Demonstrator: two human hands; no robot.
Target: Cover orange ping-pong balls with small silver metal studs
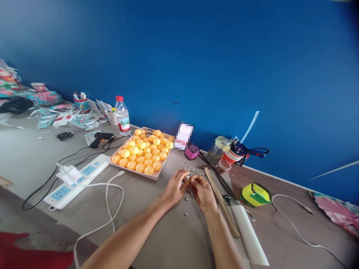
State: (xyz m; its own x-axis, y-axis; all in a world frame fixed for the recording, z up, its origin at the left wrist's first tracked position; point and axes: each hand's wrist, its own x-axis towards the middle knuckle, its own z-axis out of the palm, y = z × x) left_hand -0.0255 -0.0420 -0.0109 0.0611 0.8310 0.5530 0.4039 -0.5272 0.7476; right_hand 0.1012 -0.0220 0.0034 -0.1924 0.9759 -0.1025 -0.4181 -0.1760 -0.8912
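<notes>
Deep blue wall (196, 56) above a grey tabletop (174, 243)

The wall runs from 10 through 12 to 2 o'clock, paler towards 10, shadowed towards 2. A small dark mark (175, 102) shows on it at 12, near centre. The tabletop spreads from 9 to 6; a brown surface (283, 243) lies at 4, dull floor (50, 239) at 8.

Left of the left hand (176, 186), balls (140, 159) lie in a tray (157, 176), with a power strip (92, 167) at its left and a bottle (123, 118) behind. Sticks (221, 201) lie right of the right hand (203, 192).
</notes>
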